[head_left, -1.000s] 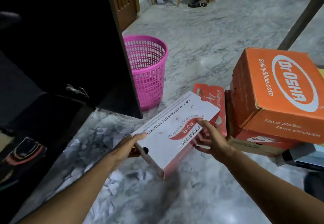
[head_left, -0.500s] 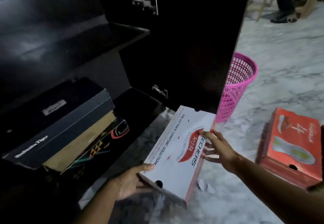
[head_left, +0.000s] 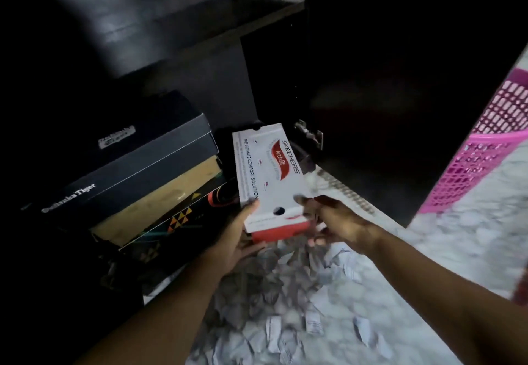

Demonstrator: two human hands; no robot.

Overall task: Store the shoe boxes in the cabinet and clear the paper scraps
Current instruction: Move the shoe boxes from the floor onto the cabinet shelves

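- My left hand cups the near end of the white and red Skechers box from below and the side, with the thumb lying along its left edge, so its fingers are wrapped on the box.
- My right hand presses its thumb on the box's near right corner, with the other fingers spread loosely beneath; it grips the box as well.
- The box points lengthwise into the lower compartment of the dark cabinet, its far end already inside the opening, just right of the stack.
- That stack holds a black Onitsuka Tiger box on top, a tan box under it, and a black patterned box at the bottom.
- White paper scraps lie scattered on the marble floor below my arms.
- A pink basket stands on the floor to the right, partly hidden by the cabinet door.
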